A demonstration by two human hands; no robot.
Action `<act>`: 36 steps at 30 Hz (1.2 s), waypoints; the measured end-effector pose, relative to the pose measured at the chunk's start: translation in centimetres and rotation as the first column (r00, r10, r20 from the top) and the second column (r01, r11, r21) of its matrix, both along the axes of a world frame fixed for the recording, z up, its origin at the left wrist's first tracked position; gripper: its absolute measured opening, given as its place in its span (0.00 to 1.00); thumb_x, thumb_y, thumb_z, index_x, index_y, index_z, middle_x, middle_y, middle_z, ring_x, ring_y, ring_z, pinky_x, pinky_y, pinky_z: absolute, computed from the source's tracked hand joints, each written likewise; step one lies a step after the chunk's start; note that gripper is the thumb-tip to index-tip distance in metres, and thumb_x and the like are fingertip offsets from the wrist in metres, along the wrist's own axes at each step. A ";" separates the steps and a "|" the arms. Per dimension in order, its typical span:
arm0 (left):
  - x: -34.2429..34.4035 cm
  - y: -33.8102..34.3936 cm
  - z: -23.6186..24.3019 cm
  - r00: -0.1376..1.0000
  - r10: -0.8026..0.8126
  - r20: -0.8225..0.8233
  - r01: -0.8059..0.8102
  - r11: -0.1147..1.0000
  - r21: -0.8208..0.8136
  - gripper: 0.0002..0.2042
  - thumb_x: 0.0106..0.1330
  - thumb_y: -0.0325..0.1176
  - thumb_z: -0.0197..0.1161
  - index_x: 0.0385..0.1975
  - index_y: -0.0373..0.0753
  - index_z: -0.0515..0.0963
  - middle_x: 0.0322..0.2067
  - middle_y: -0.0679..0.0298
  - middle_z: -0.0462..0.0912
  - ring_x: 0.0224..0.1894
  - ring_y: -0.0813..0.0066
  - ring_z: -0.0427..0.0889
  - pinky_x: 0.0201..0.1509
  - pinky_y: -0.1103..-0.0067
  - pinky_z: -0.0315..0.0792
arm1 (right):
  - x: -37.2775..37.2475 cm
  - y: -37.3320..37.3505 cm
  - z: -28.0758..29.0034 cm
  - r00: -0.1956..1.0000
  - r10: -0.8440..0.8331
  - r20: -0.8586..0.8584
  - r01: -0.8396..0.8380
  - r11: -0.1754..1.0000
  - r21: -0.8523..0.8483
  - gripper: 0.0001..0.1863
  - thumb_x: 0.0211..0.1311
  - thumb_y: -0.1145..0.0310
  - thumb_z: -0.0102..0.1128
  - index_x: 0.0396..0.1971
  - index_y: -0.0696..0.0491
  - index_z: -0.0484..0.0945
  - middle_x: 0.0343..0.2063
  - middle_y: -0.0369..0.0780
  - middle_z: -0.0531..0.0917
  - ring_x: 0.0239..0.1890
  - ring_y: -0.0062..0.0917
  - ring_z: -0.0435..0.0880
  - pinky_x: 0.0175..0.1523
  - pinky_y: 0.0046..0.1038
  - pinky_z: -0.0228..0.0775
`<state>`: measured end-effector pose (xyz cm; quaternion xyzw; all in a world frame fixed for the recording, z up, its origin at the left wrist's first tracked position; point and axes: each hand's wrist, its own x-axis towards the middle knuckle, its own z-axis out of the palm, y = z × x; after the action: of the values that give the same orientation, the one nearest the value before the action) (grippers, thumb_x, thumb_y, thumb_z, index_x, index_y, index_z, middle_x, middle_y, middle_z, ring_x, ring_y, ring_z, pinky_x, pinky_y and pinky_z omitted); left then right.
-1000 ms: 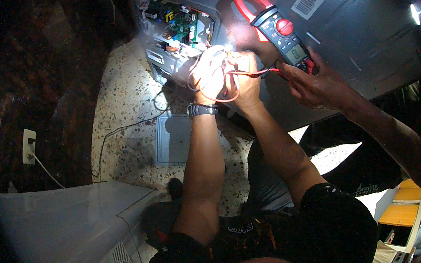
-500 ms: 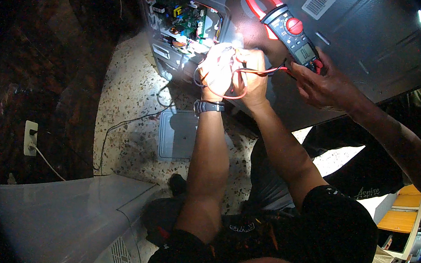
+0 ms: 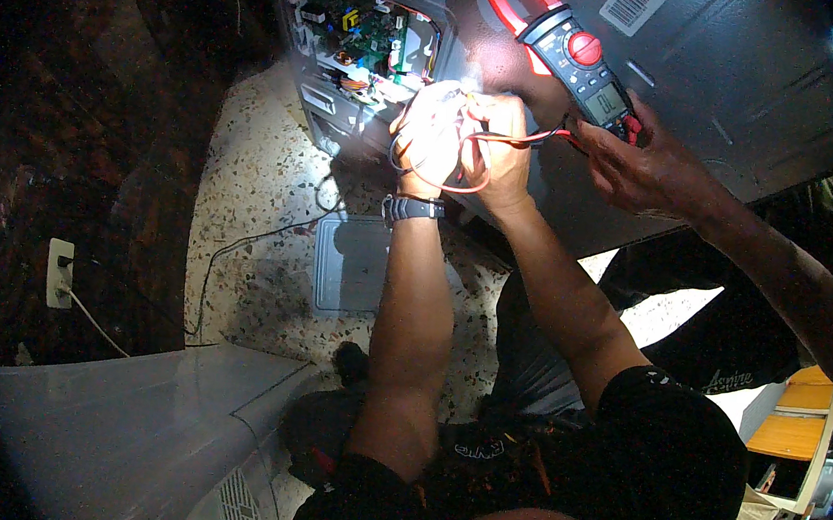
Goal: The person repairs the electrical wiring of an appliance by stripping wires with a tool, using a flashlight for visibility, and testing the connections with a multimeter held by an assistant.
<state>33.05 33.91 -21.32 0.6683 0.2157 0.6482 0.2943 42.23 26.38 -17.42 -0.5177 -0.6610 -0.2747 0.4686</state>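
Glare washes out the fingers of my left hand (image 3: 428, 147), which wears a dark wristwatch (image 3: 411, 209). It is closed near bundled wires, but what it grips is too bright to make out. Beside it, my right hand (image 3: 507, 159) is closed on red and black test leads (image 3: 538, 138), and a loop of lead hangs below both hands. The leads run to a red and black clamp meter (image 3: 580, 61), held by another person's hand (image 3: 643, 166). Just beyond my hands, a green circuit board (image 3: 382, 34) with coloured wires sits in an opening of a grey metal appliance panel (image 3: 581, 195).
A grey plastic cover (image 3: 348, 274) lies on the speckled floor (image 3: 246, 166), with a black cord (image 3: 240, 243) beside it. At lower left stands a pale appliance (image 3: 135, 414). A wall outlet (image 3: 61, 273) holds plugs. The other person's arm (image 3: 764, 251) reaches in from the right.
Both hands stay almost in place, with only a slight shift of the fingers and the lead loop. The meter's display reading has changed.
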 end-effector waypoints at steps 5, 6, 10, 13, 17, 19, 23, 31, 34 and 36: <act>-0.6 0.3 0.2 0.993 0.069 -0.098 -0.053 0.986 0.159 0.12 0.62 0.27 0.61 0.44 0.38 0.84 0.46 0.58 0.87 0.48 0.61 0.87 0.56 0.71 0.79 | -0.1 0.0 -0.3 0.998 0.017 -0.060 -0.017 1.000 -0.008 0.16 0.50 0.70 0.64 0.40 0.57 0.77 0.36 0.45 0.78 0.40 0.40 0.78 0.44 0.38 0.74; -0.6 0.1 0.3 0.987 0.092 -0.129 -0.067 0.981 0.180 0.12 0.62 0.28 0.62 0.44 0.38 0.84 0.46 0.58 0.87 0.48 0.61 0.86 0.56 0.70 0.79 | -0.1 0.0 -0.4 0.998 0.012 -0.058 -0.012 1.000 -0.008 0.16 0.51 0.70 0.64 0.40 0.57 0.77 0.36 0.45 0.78 0.40 0.40 0.78 0.44 0.38 0.74; -0.1 -0.2 0.2 0.997 0.032 -0.063 -0.029 0.999 0.042 0.11 0.62 0.30 0.62 0.43 0.40 0.85 0.47 0.59 0.86 0.48 0.60 0.86 0.56 0.69 0.79 | 0.2 -0.2 0.0 1.000 0.018 -0.014 -0.018 1.000 -0.010 0.16 0.51 0.70 0.64 0.41 0.58 0.77 0.37 0.45 0.78 0.41 0.40 0.78 0.44 0.39 0.74; -0.1 0.3 -0.2 0.981 0.149 -0.123 -0.126 0.976 0.178 0.11 0.62 0.28 0.63 0.43 0.42 0.85 0.47 0.59 0.86 0.47 0.59 0.86 0.55 0.69 0.79 | 0.1 0.0 0.0 1.000 0.015 -0.004 -0.015 1.000 -0.013 0.16 0.51 0.71 0.64 0.41 0.57 0.77 0.37 0.45 0.78 0.41 0.41 0.78 0.44 0.39 0.74; 0.4 0.5 -0.6 0.997 0.053 -0.051 -0.047 0.994 0.101 0.11 0.63 0.28 0.61 0.43 0.44 0.85 0.47 0.59 0.86 0.47 0.59 0.86 0.54 0.68 0.80 | -0.1 0.0 0.0 1.000 0.014 -0.028 -0.015 1.000 -0.019 0.15 0.51 0.71 0.64 0.40 0.57 0.77 0.37 0.45 0.78 0.42 0.41 0.78 0.45 0.39 0.74; 0.4 0.6 -0.7 0.995 0.081 -0.066 -0.072 0.990 0.123 0.11 0.63 0.28 0.62 0.44 0.45 0.85 0.47 0.59 0.86 0.47 0.59 0.86 0.54 0.68 0.80 | -0.1 -0.1 0.1 0.999 0.022 -0.041 -0.022 1.000 -0.021 0.15 0.51 0.71 0.64 0.40 0.57 0.76 0.38 0.45 0.78 0.42 0.41 0.77 0.45 0.39 0.74; 0.3 0.5 -0.5 0.985 0.134 -0.113 -0.117 0.982 0.148 0.11 0.63 0.28 0.62 0.44 0.45 0.85 0.47 0.59 0.86 0.48 0.58 0.86 0.54 0.68 0.80 | -0.1 -0.2 0.2 1.000 0.013 -0.025 -0.014 0.999 -0.031 0.15 0.51 0.70 0.64 0.40 0.57 0.76 0.37 0.44 0.78 0.42 0.41 0.77 0.45 0.40 0.73; -0.1 0.1 -0.3 0.988 0.116 -0.106 -0.104 0.988 0.118 0.11 0.64 0.27 0.61 0.45 0.40 0.84 0.46 0.57 0.86 0.48 0.59 0.87 0.54 0.70 0.80 | -0.1 0.0 0.0 1.000 -0.002 -0.025 0.001 1.000 -0.018 0.15 0.52 0.70 0.64 0.40 0.57 0.77 0.37 0.46 0.78 0.41 0.42 0.78 0.44 0.40 0.74; 0.2 -0.1 -0.2 0.999 0.030 -0.039 -0.030 0.999 -0.009 0.12 0.65 0.27 0.61 0.46 0.39 0.83 0.45 0.56 0.87 0.47 0.59 0.87 0.53 0.70 0.80 | 0.1 -0.1 -0.3 0.998 0.006 -0.058 -0.007 1.000 -0.023 0.15 0.51 0.71 0.65 0.40 0.58 0.77 0.37 0.46 0.78 0.40 0.42 0.78 0.43 0.40 0.75; 0.1 -0.1 -0.1 1.000 0.003 -0.007 -0.003 0.998 -0.066 0.12 0.65 0.28 0.61 0.47 0.39 0.83 0.44 0.56 0.87 0.46 0.59 0.88 0.53 0.70 0.80 | 0.0 0.0 -0.2 0.999 0.024 -0.042 -0.024 1.000 -0.001 0.15 0.51 0.72 0.65 0.40 0.58 0.77 0.37 0.46 0.78 0.39 0.42 0.79 0.42 0.40 0.75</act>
<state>33.19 33.82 -21.46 0.6603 0.2389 0.6388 0.3144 42.26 26.39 -17.61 -0.5159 -0.6573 -0.2576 0.4852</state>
